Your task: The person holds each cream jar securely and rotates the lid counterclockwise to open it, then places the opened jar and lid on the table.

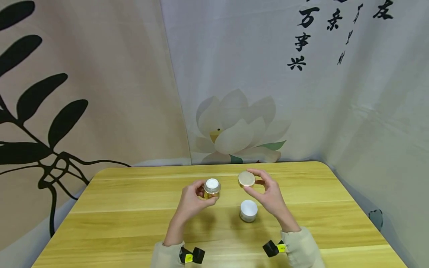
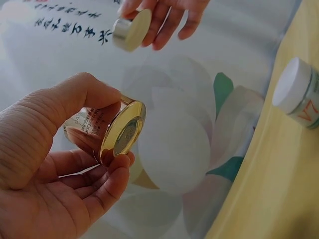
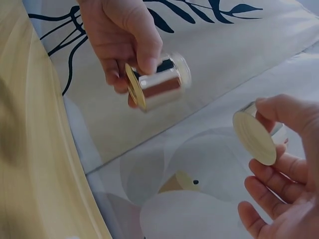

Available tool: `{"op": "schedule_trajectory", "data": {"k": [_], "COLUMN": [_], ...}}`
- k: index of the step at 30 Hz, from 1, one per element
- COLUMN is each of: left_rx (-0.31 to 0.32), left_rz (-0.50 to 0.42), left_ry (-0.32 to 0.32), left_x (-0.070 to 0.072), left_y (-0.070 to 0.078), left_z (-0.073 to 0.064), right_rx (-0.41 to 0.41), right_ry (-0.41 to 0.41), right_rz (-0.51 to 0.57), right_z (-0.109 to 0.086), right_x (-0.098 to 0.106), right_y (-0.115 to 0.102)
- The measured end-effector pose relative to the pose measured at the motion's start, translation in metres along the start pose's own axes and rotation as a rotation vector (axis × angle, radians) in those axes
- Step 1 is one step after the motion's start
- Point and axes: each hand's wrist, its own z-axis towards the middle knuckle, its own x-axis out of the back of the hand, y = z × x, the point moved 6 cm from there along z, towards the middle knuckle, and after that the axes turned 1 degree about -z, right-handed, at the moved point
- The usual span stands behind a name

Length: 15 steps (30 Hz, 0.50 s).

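Observation:
My left hand [image 1: 192,203] grips a small gold cream jar [image 1: 212,190] between thumb and fingers, above the table. The jar has a clear neck and a white top in the head view; its gold base [image 2: 110,132] shows in the left wrist view. To the right, my right hand [image 1: 270,194] pinches a round gold lid [image 1: 246,179] by its edge, apart from the jar. In the right wrist view the lid's pale round face [image 3: 254,138] is tilted, with the other fingers spread below it.
A second jar [image 1: 248,211] with a white cap stands on the wooden table [image 1: 134,212], below the lid in the head view; "V7" is printed on its side. Behind the table hangs a curtain [image 1: 234,56] with a flower, leaves and dark characters.

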Motion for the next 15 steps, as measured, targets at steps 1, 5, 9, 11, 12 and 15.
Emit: {"op": "schedule_trajectory", "data": {"k": [1,5,9,11,12,15], "left_rx": [0.004,0.029,0.048,0.055,0.058,0.062], "left_rz": [0.003,0.013,0.019,0.023,0.024,0.028], "left_ry": [0.000,0.001,0.004,0.008,0.010,0.015], "left_x": [0.001,0.004,0.007,0.008,0.009,0.010], "left_y": [-0.001,-0.006,-0.011,-0.014,-0.015,-0.017], "left_z": [0.000,-0.001,-0.004,-0.004,-0.005,-0.006], "right_rx": [-0.005,0.011,0.028,0.016,0.004,-0.025], "right_ry": [0.002,0.013,0.039,0.054,0.061,0.076], "right_rz": [0.001,0.008,0.012,0.009,0.004,-0.017], "right_z": [-0.001,-0.004,-0.009,-0.010,-0.011,-0.013], "right_x": [0.002,0.009,0.016,0.020,0.021,0.026], "right_y": [0.001,0.020,0.036,0.039,0.040,0.044]}}
